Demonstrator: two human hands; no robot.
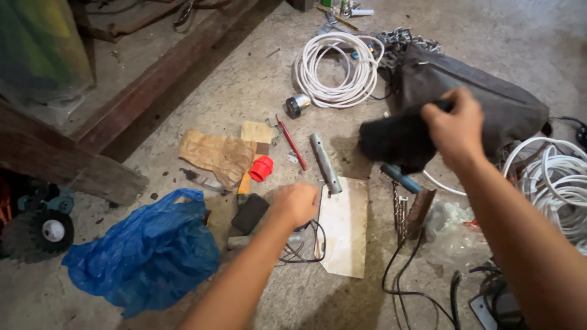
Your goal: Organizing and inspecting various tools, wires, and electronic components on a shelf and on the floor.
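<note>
My right hand [457, 127] is raised above the concrete floor and grips a black cloth [394, 139] that hangs in front of a dark grey bag [483, 98]. My left hand [296, 204] is low over the floor with its fingers curled around something small and dark that I cannot make out, at the edge of a pale sheet [343, 227]. A grey metal tube [324, 162] lies just beyond that hand. A black block [249, 213] and a red plastic cap [262, 168] lie to its left.
A blue plastic bag [147, 250] lies at the near left. Brown paper [217, 156], a red pencil [291, 143], white cable coils [336, 67] [559, 183], a chain [397, 40], a hammer [409, 192] and black wires [416, 287] litter the floor. A wooden beam [73, 165] runs along the left.
</note>
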